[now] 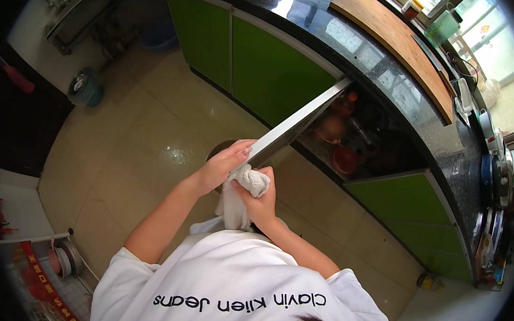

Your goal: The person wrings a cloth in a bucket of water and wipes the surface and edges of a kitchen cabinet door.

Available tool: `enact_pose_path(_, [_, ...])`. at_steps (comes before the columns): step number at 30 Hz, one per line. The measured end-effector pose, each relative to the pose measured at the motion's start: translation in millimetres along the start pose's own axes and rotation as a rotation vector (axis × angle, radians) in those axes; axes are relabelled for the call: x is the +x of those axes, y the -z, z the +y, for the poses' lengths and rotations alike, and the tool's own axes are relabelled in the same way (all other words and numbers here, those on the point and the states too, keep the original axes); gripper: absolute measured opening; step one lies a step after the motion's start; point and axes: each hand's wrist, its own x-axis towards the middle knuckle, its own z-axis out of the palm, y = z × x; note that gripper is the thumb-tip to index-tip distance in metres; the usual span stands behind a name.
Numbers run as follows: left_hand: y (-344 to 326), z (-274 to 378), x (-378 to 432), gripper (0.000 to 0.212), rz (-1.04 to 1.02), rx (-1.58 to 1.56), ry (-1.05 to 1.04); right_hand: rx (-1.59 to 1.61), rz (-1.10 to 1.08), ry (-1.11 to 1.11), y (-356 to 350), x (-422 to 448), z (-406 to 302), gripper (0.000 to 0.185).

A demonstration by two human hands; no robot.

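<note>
A cabinet door (294, 113) stands swung out from the counter, its pale top edge running towards me. My left hand (226, 163) grips the door near its free end. Bunched in my right hand (260, 201) is a white cloth (234, 204), pressed against or right beside that same end. Part of the cloth hangs down in front of my shirt. Inside the cabinet's dark opening sit a red bowl (345, 159), a bottle with a red cap (348, 99) and other dim things I cannot make out.
A black stone counter (291, 16) curves above green cabinet fronts (273, 66). On it lie a wooden cutting board (393, 44) and a knife (430, 54). A bin (91, 93) and a blue basin (158, 35) stand on the tiled floor. A round container (217, 150) is partly hidden behind my hands.
</note>
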Motion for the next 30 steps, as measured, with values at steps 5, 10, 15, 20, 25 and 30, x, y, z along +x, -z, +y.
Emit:
enact_pose_path(5, [1,-1,1,0.053,-0.002,-0.066,0.019,0.020,-0.016,0.022,-1,4,-1,0.037])
enact_pose_path(10, [3,-2,1,0.052,-0.002,0.037,-0.017,-0.052,0.020,0.012,4,2,6,0.038])
enact_pose_path(15, [2,0,2,0.052,-0.016,-0.009,-0.011,0.004,0.005,0.047,3,7,9,0.039])
enact_pose_path(20, [1,-3,0,0.051,0.020,0.036,0.002,-0.028,0.023,0.011,3,3,2,0.038])
enact_pose_path(25, [1,-2,2,0.051,0.003,-0.020,-0.011,-0.062,-0.006,0.130,5,8,7,0.038])
enact_pose_path(30, [-2,0,0,0.052,0.014,0.027,-0.002,-0.028,0.028,0.029,5,3,0,0.038])
